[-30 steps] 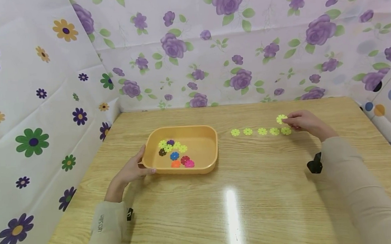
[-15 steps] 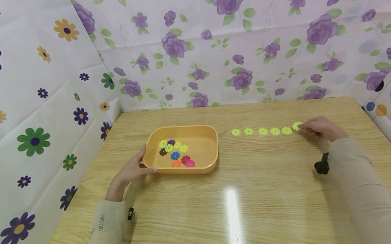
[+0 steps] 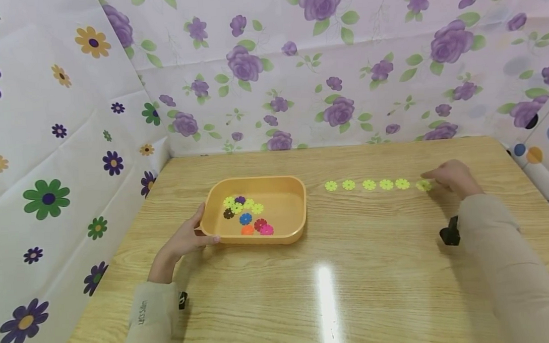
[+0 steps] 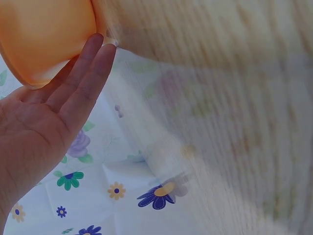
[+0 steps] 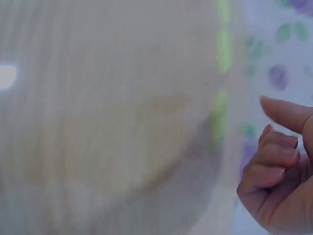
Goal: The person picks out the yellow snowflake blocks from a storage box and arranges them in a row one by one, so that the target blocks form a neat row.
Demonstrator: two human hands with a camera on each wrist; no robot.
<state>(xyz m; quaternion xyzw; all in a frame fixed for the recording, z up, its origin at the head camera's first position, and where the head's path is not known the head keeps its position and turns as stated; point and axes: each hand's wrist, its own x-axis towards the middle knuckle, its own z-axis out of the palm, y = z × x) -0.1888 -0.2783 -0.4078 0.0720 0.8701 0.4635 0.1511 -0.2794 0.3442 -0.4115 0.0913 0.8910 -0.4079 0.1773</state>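
Observation:
My left hand (image 3: pixel 186 239) holds the left end of an orange plastic tray (image 3: pixel 283 238), thumb on the near rim. In the left wrist view the fingers (image 4: pixel 80 83) lie along the outside of the tray (image 4: pixel 49 34). Several notched snowflake discs lie in the tray, among them a blue disc (image 3: pixel 246 219), a pink disc (image 3: pixel 266 230) and a yellow disc (image 3: pixel 257 209). To its right, yellow snowflake discs (image 3: pixel 369 185) form a row. Just above the row's right-end disc (image 3: pixel 424 186) is my right hand (image 3: pixel 454 178), holding nothing; in the right wrist view most fingers (image 5: pixel 274 156) curl loosely.
The wooden table (image 3: pixel 373 279) carries everything. A flowered cloth (image 3: pixel 298 75) hangs behind it, and another patterned sheet (image 3: pixel 51 149) is at the left. Each wrist wears a small black device, like the one by the right sleeve (image 3: pixel 450 232).
My right hand carried a yellow snowflake disc right and down to the row's end, then let it go and lifted slightly. My left hand has stayed on the tray.

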